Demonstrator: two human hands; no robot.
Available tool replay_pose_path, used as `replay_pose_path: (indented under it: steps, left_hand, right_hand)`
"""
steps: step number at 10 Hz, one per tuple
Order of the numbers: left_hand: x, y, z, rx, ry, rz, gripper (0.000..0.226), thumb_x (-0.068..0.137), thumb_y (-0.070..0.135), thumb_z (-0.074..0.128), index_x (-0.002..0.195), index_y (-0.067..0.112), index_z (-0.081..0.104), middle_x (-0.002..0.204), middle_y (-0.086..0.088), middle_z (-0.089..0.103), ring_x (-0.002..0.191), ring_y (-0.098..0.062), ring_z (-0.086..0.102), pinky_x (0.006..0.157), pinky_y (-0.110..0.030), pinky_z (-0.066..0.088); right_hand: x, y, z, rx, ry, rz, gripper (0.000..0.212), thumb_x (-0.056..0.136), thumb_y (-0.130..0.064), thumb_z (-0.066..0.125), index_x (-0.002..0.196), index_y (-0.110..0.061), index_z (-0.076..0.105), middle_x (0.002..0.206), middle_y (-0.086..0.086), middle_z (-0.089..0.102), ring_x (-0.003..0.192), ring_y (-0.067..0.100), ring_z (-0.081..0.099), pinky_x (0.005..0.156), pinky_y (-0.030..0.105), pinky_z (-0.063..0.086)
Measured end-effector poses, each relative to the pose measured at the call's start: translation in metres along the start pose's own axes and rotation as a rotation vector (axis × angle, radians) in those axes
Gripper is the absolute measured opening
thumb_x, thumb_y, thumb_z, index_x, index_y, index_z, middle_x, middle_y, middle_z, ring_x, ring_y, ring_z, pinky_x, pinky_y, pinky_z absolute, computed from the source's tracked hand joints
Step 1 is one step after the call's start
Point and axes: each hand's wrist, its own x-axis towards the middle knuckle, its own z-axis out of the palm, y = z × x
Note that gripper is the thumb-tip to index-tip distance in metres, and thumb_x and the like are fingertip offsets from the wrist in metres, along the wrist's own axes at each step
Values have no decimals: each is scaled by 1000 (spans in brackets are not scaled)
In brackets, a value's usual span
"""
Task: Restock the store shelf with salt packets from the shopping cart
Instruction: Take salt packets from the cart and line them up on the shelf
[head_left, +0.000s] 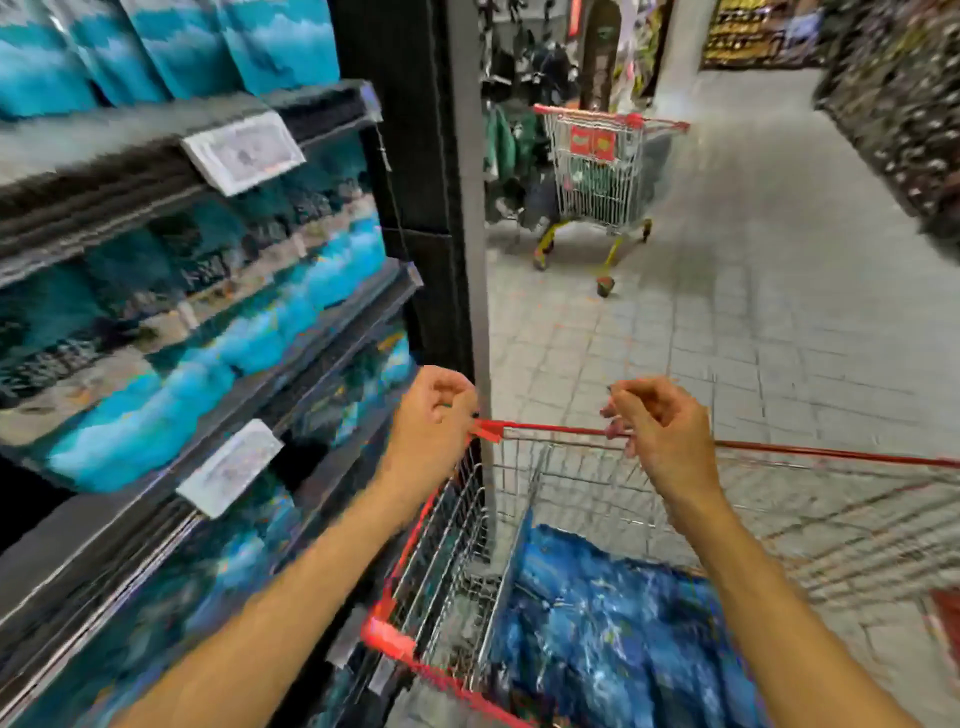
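1. Left hand (434, 410): raised above the far left corner of the shopping cart (452, 561), fingers curled loosely, holding nothing; just above the red rim, contact not discernible through motion blur.
2. Right hand (657, 421): fingers curled, positioned at the red far rim bar (550, 429) of the cart; fingertips appear to touch or hook the bar, though blur prevents a firm reading of the grip.
3. Both forearms extended forward over the cart basket, one at each side.
4. Salt packets (613, 623): blue, glossy, piled inside the cart basket below and between the forearms, right of a wire divider panel (511, 587).
5. Store shelf (322, 332): dark multi-tier unit at left, just beside the cart's left side; tiers loaded with teal and blue packets (218, 358) stacked in rows.
6. Price tags: one white label (241, 151) on the upper shelf edge, a second white label (228, 468) on a lower shelf edge; text unreadable.
7. Second cart (602, 171): red-handled wire trolley standing farther down the tiled aisle floor (753, 312), well apart from the near cart.
8. Further stocked shelving (893, 119) along the right side of the aisle, contents blurred.
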Motion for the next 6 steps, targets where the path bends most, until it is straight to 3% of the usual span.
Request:
replay_pose_path:
  steps: [1, 2, 3, 4, 5, 6]
  left_hand:
    - [-1, -68, 60, 24, -146, -153, 7, 97, -2, 48, 97, 4, 50, 81, -11, 55, 63, -15, 54, 41, -8, 38]
    - [-11, -135, 116, 64, -264, -308, 5, 100, 2, 45, 104, 5, 47, 78, -8, 50, 65, -18, 51, 46, -10, 41]
    - [-24, -205, 171, 152, -382, -487, 15, 101, 2, 44, 88, 9, 48, 75, -11, 48, 65, -22, 47, 54, -25, 41]
    - [-32, -271, 213, 262, -471, -633, 40, 102, -2, 36, 66, 14, 39, 58, -6, 43, 52, -16, 38, 46, -23, 31]
    - [-49, -354, 253, 486, -658, -705, 39, 102, 6, 40, 67, 22, 39, 64, 2, 45, 58, -8, 42, 53, -16, 41]
    - [-74, -437, 276, 566, -690, -869, 23, 98, 16, 49, 76, 12, 49, 70, -6, 51, 69, -21, 49, 68, -30, 43]
  right_hand:
    - [-11, 66, -47, -107, 171, 164, 15, 93, -10, 65, 83, -21, 65, 80, 9, 68, 58, 6, 64, 48, 12, 42]
    - [-26, 134, -85, -191, 270, 299, 10, 95, -14, 63, 85, -16, 64, 84, 10, 67, 75, 19, 63, 59, 22, 42]
    - [-42, 211, -115, -333, 310, 448, 15, 97, -8, 60, 82, -10, 63, 74, 4, 58, 72, 17, 53, 64, 23, 35]
    - [-66, 290, -138, -422, 305, 686, 18, 97, -6, 58, 83, 3, 62, 75, 13, 59, 74, 23, 53, 69, 32, 35]
    - [-99, 370, -155, -560, 164, 886, 25, 100, -12, 53, 76, -6, 53, 70, 11, 52, 66, 25, 49, 72, 41, 38]
    - [-126, 446, -165, -674, 12, 1068, 23, 100, -18, 54, 111, 1, 60, 99, 20, 63, 88, 29, 57, 77, 33, 40]
